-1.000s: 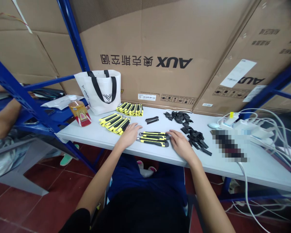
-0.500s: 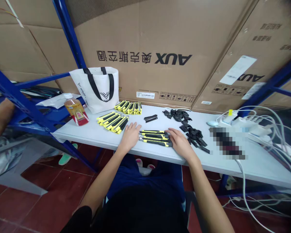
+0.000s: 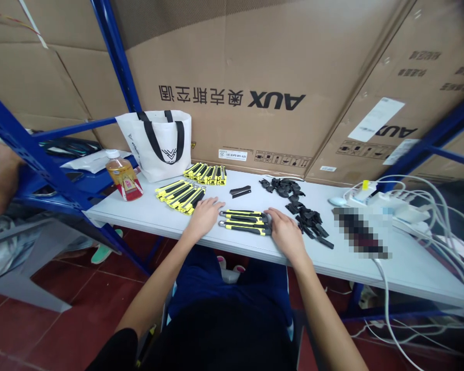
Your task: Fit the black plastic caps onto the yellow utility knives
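Observation:
Several yellow-and-black utility knives [image 3: 243, 222] lie side by side on the table between my hands. My left hand [image 3: 203, 220] rests palm down by their metal tips, its fingers stretched out and holding nothing. At the opposite ends, my right hand [image 3: 288, 236] lies against the knives with its fingers extended, not wrapped round them. Beyond my left hand sit a row of yellow-and-black knife bodies [image 3: 181, 196] and a second row [image 3: 205, 173] farther back. Two dark blade-like strips [image 3: 240, 191] are behind the knives. Small black plastic parts [image 3: 311, 219] are heaped to the right of my right hand.
A bottle with a red label [image 3: 126, 178] and a white tote bag [image 3: 160, 149] stand at the left of the white table [image 3: 170, 233]. Power strips and white cables [image 3: 404, 198] crowd the right end. Large cartons [image 3: 232, 62] back the table. Another person's arm [image 3: 0, 180] shows at far left.
The knives between my hands lie slightly farther left relative to my left hand, with their tips less close to its fingers. Both hands stay nearly in place; the view has shifted a little.

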Action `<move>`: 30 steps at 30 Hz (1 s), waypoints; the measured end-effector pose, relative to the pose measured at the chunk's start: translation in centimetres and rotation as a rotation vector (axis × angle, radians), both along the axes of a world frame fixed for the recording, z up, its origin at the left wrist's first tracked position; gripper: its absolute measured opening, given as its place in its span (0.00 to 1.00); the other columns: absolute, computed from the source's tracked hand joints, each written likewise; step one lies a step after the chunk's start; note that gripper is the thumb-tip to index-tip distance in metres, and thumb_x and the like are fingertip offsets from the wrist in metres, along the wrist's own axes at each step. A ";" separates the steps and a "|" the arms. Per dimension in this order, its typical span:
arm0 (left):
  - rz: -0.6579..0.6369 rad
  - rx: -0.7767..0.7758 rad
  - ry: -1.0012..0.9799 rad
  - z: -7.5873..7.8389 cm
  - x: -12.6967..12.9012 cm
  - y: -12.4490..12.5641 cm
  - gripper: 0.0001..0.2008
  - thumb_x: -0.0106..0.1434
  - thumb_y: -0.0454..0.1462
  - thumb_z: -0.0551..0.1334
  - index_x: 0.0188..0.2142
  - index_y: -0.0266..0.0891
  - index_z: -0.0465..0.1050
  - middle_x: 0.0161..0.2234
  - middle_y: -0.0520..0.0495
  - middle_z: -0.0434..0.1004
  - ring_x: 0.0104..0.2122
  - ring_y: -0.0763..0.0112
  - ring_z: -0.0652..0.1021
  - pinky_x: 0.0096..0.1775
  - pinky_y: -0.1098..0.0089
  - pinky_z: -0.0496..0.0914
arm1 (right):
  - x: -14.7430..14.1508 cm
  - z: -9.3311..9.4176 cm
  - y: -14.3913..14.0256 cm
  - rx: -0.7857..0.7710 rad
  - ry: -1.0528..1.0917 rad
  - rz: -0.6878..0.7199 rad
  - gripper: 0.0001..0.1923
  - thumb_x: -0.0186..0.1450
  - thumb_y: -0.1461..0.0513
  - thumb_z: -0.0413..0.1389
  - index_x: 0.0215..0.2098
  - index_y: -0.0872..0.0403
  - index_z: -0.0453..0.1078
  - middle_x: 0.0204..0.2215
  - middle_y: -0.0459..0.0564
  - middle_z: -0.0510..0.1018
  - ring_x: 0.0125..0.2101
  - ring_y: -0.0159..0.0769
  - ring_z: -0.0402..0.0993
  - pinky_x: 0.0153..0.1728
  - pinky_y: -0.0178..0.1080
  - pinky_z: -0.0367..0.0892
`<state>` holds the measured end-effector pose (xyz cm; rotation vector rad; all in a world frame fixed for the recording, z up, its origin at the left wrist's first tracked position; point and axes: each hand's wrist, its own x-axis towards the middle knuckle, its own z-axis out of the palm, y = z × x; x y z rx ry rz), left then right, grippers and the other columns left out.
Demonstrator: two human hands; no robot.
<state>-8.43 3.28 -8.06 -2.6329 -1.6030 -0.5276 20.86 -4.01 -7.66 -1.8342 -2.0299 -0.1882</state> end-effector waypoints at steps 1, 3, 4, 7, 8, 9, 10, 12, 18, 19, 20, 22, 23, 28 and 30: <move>-0.007 0.002 0.000 0.0 -0.1 0.1 0.23 0.77 0.31 0.52 0.65 0.44 0.74 0.68 0.39 0.72 0.67 0.55 0.72 0.65 0.52 0.64 | -0.1 0.0 0.0 0.001 -0.008 -0.004 0.27 0.72 0.72 0.47 0.62 0.49 0.75 0.65 0.53 0.78 0.60 0.48 0.77 0.61 0.49 0.68; -0.011 0.007 -0.003 0.0 -0.2 0.1 0.22 0.77 0.32 0.52 0.65 0.44 0.74 0.68 0.39 0.72 0.67 0.54 0.72 0.65 0.52 0.64 | -0.1 0.0 0.1 0.003 -0.019 -0.001 0.27 0.71 0.72 0.48 0.62 0.49 0.75 0.64 0.54 0.78 0.60 0.48 0.77 0.61 0.49 0.67; -0.010 0.008 -0.004 0.1 -0.2 0.1 0.23 0.76 0.31 0.52 0.65 0.43 0.74 0.68 0.38 0.72 0.67 0.54 0.72 0.65 0.52 0.64 | -0.2 0.0 0.1 0.005 -0.024 0.003 0.27 0.71 0.73 0.48 0.62 0.49 0.75 0.64 0.55 0.78 0.60 0.49 0.77 0.61 0.50 0.67; -0.012 -0.008 -0.002 0.5 -0.1 -0.1 0.23 0.76 0.31 0.52 0.65 0.42 0.73 0.67 0.37 0.72 0.67 0.53 0.71 0.65 0.51 0.64 | -0.2 0.1 0.2 0.004 -0.030 0.012 0.26 0.71 0.72 0.48 0.62 0.51 0.75 0.64 0.57 0.78 0.62 0.49 0.76 0.61 0.51 0.66; -0.011 -0.017 -0.001 0.6 0.0 -0.1 0.23 0.75 0.30 0.52 0.65 0.41 0.73 0.67 0.36 0.72 0.67 0.52 0.71 0.65 0.50 0.64 | -0.2 0.1 0.2 0.000 -0.030 0.013 0.26 0.72 0.72 0.48 0.62 0.51 0.75 0.64 0.57 0.78 0.62 0.49 0.75 0.61 0.51 0.66; -0.009 -0.025 -0.001 0.8 0.1 -0.2 0.23 0.75 0.30 0.53 0.65 0.41 0.73 0.67 0.36 0.72 0.67 0.52 0.71 0.66 0.50 0.63 | -0.2 0.1 0.3 -0.005 -0.031 0.014 0.26 0.72 0.72 0.48 0.62 0.51 0.75 0.64 0.58 0.78 0.62 0.49 0.75 0.61 0.51 0.66; -0.008 -0.031 -0.003 0.9 0.1 -0.3 0.23 0.75 0.30 0.53 0.65 0.41 0.73 0.68 0.36 0.71 0.67 0.51 0.70 0.66 0.50 0.63 | -0.1 0.2 0.3 -0.010 -0.031 0.016 0.25 0.72 0.72 0.48 0.62 0.51 0.75 0.64 0.58 0.78 0.62 0.49 0.75 0.61 0.51 0.66; -0.008 -0.033 -0.009 1.0 0.2 -0.3 0.23 0.75 0.30 0.53 0.65 0.41 0.73 0.67 0.36 0.72 0.67 0.52 0.70 0.66 0.50 0.63 | 0.0 0.2 0.3 -0.015 -0.030 0.022 0.25 0.73 0.71 0.48 0.63 0.52 0.74 0.64 0.58 0.78 0.62 0.50 0.75 0.61 0.52 0.65; -0.008 -0.021 -0.003 0.8 0.1 -0.2 0.23 0.75 0.31 0.52 0.65 0.42 0.72 0.67 0.37 0.72 0.67 0.53 0.70 0.65 0.51 0.63 | 0.2 -0.1 0.4 0.009 -0.015 0.043 0.25 0.73 0.71 0.46 0.61 0.53 0.75 0.63 0.59 0.79 0.62 0.51 0.75 0.61 0.54 0.65; -0.005 -0.021 -0.002 0.7 0.1 -0.2 0.23 0.75 0.31 0.52 0.65 0.42 0.72 0.67 0.37 0.72 0.67 0.53 0.70 0.65 0.51 0.63 | 0.2 -0.2 0.4 0.008 -0.015 0.043 0.25 0.73 0.71 0.46 0.61 0.53 0.75 0.63 0.59 0.79 0.62 0.51 0.75 0.61 0.54 0.65; -0.004 -0.020 -0.001 0.7 0.1 -0.1 0.23 0.75 0.31 0.53 0.65 0.42 0.72 0.67 0.37 0.72 0.67 0.53 0.70 0.65 0.51 0.63 | 0.2 -0.2 0.4 0.006 -0.014 0.042 0.25 0.72 0.71 0.46 0.61 0.52 0.75 0.63 0.59 0.79 0.62 0.51 0.75 0.61 0.54 0.65; -0.003 -0.018 0.000 0.6 0.1 -0.1 0.23 0.75 0.31 0.52 0.65 0.42 0.72 0.67 0.37 0.72 0.67 0.53 0.70 0.65 0.51 0.63 | 0.3 -0.1 0.4 0.007 0.007 0.046 0.26 0.73 0.70 0.46 0.62 0.51 0.74 0.63 0.58 0.79 0.61 0.51 0.75 0.61 0.55 0.65; -0.004 -0.017 -0.001 0.6 0.1 -0.1 0.23 0.75 0.31 0.52 0.65 0.42 0.72 0.67 0.37 0.72 0.67 0.53 0.70 0.65 0.51 0.63 | 0.3 0.0 0.3 0.013 0.041 0.064 0.26 0.74 0.69 0.45 0.64 0.50 0.73 0.63 0.58 0.78 0.61 0.51 0.75 0.61 0.54 0.66; -0.010 -0.021 -0.007 0.6 0.1 -0.1 0.23 0.75 0.31 0.52 0.66 0.41 0.72 0.67 0.37 0.72 0.67 0.53 0.70 0.65 0.51 0.63 | 0.2 1.3 -0.2 0.035 0.303 0.332 0.26 0.80 0.57 0.42 0.73 0.45 0.63 0.70 0.52 0.71 0.67 0.44 0.69 0.66 0.49 0.65; -0.012 -0.017 -0.009 0.5 0.0 -0.1 0.24 0.75 0.31 0.52 0.66 0.41 0.72 0.67 0.36 0.72 0.67 0.53 0.70 0.65 0.51 0.63 | -0.2 1.8 -0.5 -0.042 0.266 0.402 0.25 0.81 0.53 0.42 0.72 0.42 0.67 0.72 0.50 0.69 0.71 0.44 0.64 0.69 0.53 0.61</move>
